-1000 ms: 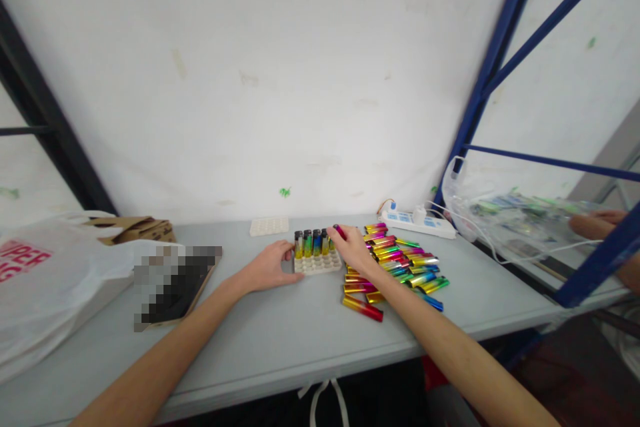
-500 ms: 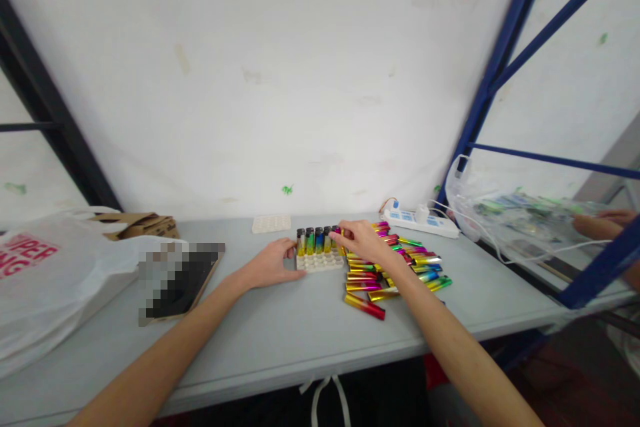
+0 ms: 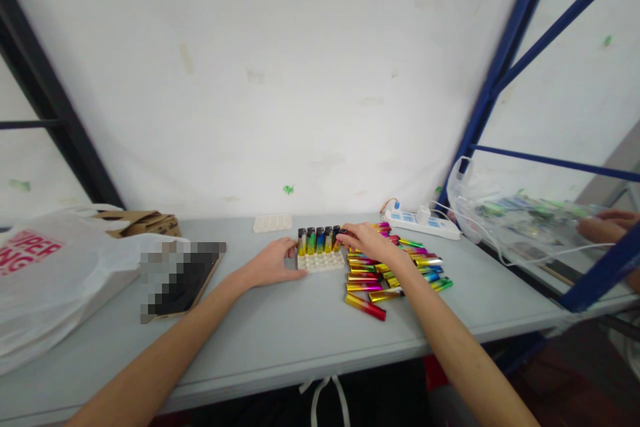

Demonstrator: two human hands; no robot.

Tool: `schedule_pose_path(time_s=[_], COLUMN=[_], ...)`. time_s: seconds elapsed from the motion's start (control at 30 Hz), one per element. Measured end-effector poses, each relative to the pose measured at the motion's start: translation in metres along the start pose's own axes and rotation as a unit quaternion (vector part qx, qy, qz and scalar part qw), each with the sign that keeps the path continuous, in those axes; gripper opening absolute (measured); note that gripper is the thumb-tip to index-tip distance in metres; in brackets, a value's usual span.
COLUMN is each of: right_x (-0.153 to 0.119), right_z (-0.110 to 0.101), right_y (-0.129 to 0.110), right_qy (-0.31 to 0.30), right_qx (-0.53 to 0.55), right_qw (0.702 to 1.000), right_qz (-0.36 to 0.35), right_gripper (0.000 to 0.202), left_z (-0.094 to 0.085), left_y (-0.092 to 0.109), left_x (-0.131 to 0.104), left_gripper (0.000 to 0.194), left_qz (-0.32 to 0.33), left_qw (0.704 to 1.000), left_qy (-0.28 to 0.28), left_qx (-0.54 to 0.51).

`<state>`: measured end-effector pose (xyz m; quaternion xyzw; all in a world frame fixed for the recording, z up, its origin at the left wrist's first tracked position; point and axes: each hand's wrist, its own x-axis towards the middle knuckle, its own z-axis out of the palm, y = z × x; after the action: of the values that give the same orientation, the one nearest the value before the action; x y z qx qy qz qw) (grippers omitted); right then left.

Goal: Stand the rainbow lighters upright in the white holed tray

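Observation:
A white tray with rows of holes [image 3: 321, 261] lies on the grey table, and several shiny lighters [image 3: 320, 241] with dark tops stand upright along its back row. My left hand [image 3: 273, 263] holds the tray by its left side, thumb at the front corner and fingers at the back. At the right end of the row is my right hand [image 3: 364, 240], its fingers bent round the top of a lighter there; the fingertips partly hide it. A loose pile of metallic coloured lighters [image 3: 365, 306] lies right of the tray, partly beneath my right forearm.
Another white tray [image 3: 273, 223] lies near the wall. A power strip [image 3: 423, 224] with cables is behind the pile. At left are a dark phone-like object [image 3: 190, 280], a white plastic bag [image 3: 65, 280] and brown cardboard [image 3: 145, 223]. Another person's hand [image 3: 607, 225] shows beyond the blue frame [image 3: 487, 103].
My right hand has shifted slightly right, and the lighter at the row's right end shows more plainly. My left hand keeps its place on the tray.

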<state>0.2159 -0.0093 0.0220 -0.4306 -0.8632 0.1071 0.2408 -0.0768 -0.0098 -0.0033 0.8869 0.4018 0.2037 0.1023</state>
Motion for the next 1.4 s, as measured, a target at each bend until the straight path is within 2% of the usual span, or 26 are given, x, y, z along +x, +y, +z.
schedule_pose_path(time_s=[0.17, 0.33, 0.47, 0.53, 0.63, 0.73, 0.87, 1.0, 1.2, 1.3, 1.4], right_x=[0.001, 0.002, -0.004, -0.010, -0.021, -0.027, -0.027, -0.026, -0.024, -0.020, -0.013], right_z=[0.001, 0.005, -0.005, -0.014, -0.027, -0.033, -0.031, -0.026, -0.028, -0.031, -0.030], right_y=[0.003, -0.003, 0.004, 0.013, 0.026, 0.030, 0.025, 0.027, 0.020, 0.006, -0.005], right_qy=[-0.025, 0.014, -0.008, -0.031, -0.111, -0.168, -0.187, -0.147, -0.070, 0.000, 0.096], right_qx=[-0.007, -0.088, -0.004, 0.054, 0.110, 0.102, 0.070, 0.067, 0.150, 0.224, 0.293], right_qw=[1.000, 0.995, 0.999, 0.997, 0.986, 0.978, 0.977, 0.984, 0.985, 0.973, 0.950], right_qz=[-0.015, 0.049, 0.043, 0.039, 0.055, 0.076, 0.076, 0.080, 0.051, 0.052, 0.059], right_gripper=[0.033, 0.036, 0.042, 0.041, 0.038, 0.035, 0.018, 0.021, 0.036, 0.041, 0.046], left_z=[-0.001, 0.000, 0.000, 0.000, 0.000, 0.000, 0.000, 0.000, 0.000, 0.001, 0.003], left_y=[0.001, 0.000, -0.001, -0.001, -0.001, 0.000, -0.001, 0.000, 0.000, 0.000, 0.002], left_x=[0.000, 0.000, 0.000, 0.000, -0.001, -0.001, -0.001, -0.001, -0.001, 0.000, 0.000], left_gripper=[0.044, 0.043, 0.043, 0.044, 0.044, 0.043, 0.043, 0.043, 0.043, 0.043, 0.044], left_qz=[0.001, 0.001, 0.000, 0.000, -0.003, -0.009, -0.010, -0.009, -0.014, -0.014, -0.012], left_qw=[1.000, 1.000, 1.000, 1.000, 1.000, 1.000, 1.000, 1.000, 1.000, 1.000, 1.000], left_qy=[-0.008, -0.006, -0.001, -0.002, -0.004, 0.002, 0.003, -0.001, 0.002, 0.005, 0.009], left_qx=[0.006, 0.004, -0.002, -0.001, -0.004, -0.006, -0.005, 0.002, -0.001, -0.002, -0.006])
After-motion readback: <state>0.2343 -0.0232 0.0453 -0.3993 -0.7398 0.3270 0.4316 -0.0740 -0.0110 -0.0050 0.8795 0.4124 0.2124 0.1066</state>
